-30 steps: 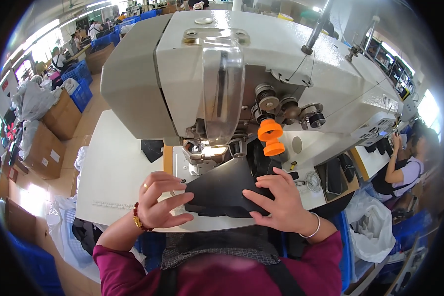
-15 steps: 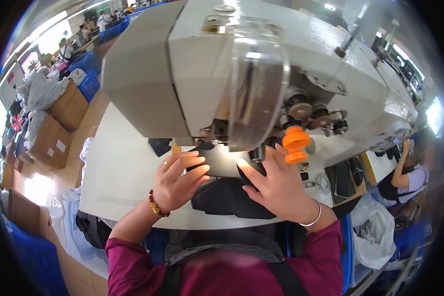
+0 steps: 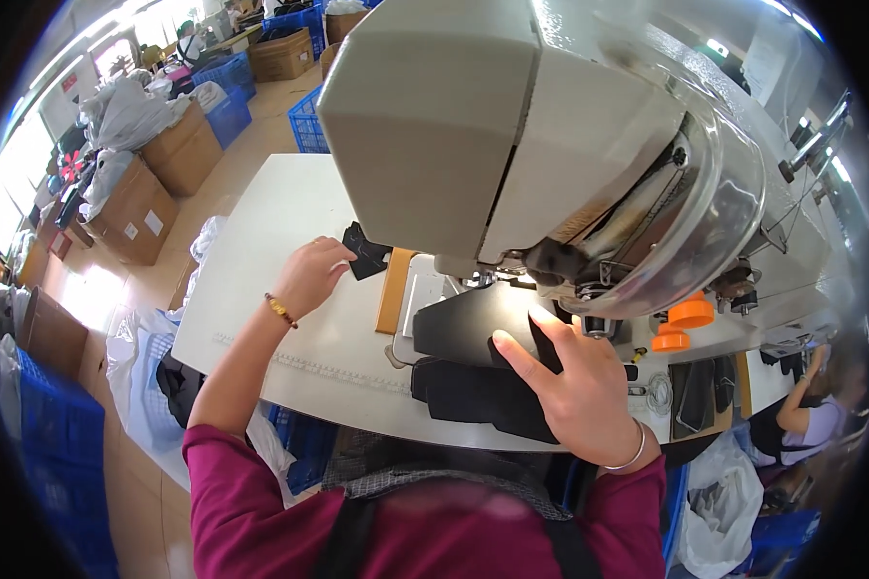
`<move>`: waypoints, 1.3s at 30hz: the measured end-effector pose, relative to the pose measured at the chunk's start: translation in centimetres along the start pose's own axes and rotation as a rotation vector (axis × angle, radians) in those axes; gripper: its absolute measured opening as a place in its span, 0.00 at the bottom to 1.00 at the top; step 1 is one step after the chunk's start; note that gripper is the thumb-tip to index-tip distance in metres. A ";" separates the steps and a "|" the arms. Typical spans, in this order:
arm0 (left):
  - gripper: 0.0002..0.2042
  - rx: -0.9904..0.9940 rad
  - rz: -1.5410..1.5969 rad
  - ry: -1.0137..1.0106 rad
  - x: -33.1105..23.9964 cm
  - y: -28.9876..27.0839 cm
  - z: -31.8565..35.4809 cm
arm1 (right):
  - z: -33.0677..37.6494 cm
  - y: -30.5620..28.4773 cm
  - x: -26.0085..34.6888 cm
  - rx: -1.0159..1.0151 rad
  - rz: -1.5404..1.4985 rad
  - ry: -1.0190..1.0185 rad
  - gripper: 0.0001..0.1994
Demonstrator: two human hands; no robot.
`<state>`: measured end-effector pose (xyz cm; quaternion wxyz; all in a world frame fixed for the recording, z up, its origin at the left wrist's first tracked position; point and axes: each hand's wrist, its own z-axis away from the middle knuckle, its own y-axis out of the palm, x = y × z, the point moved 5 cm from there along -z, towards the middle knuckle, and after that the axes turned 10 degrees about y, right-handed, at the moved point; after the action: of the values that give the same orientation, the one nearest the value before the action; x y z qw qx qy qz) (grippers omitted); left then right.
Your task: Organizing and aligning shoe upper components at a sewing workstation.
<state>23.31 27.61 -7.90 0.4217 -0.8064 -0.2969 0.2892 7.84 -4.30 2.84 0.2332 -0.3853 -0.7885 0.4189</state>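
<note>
Left hand [image 3: 309,275] right by small black fabric pieces [image 3: 369,259] on white curved-edge tabletop [image 3: 246,275]; can't tell grip. Right hand [image 3: 586,391] spread, ungrasping, on smooth black flat panel [image 3: 459,326] beneath grey-white sewing-machine head [image 3: 430,125].

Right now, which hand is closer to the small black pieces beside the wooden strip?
Left. Your left hand is beside the small black pieces, touch unclear; your right hand is farther right, on the smooth black panel.

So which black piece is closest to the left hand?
The small black piece, left of the tan strip, beside the left hand. The bigger black pieces lie right of the strip, by the right hand.
</note>
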 end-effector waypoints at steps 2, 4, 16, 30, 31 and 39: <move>0.13 0.217 -0.125 0.052 0.2 1.7 -0.1 | -0.1 0.3 -0.1 0.054 0.064 -0.019 0.32; 0.11 0.213 -0.247 0.153 0.8 2.9 -0.2 | 0.2 0.7 -0.7 0.099 0.075 -0.006 0.31; 0.02 -0.038 -0.003 0.075 0.9 2.3 -1.8 | 0.3 0.6 -1.0 0.114 -0.034 0.076 0.27; 0.09 -0.221 -0.023 0.535 -19.8 -5.4 -3.2 | 0.0 0.8 -1.6 0.129 -0.127 0.212 0.26; 0.11 -0.201 -0.012 0.537 -19.8 -5.4 -3.3 | 0.0 0.6 -1.7 0.080 -0.121 0.176 0.22; 0.18 -0.044 0.213 0.498 -18.7 -5.9 -3.6 | 0.5 1.5 -2.0 0.161 -0.166 0.237 0.24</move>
<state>12.21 15.04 2.87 0.4314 -0.8884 -0.1034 0.1182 9.34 -5.63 1.27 0.3887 -0.3455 -0.7484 0.4117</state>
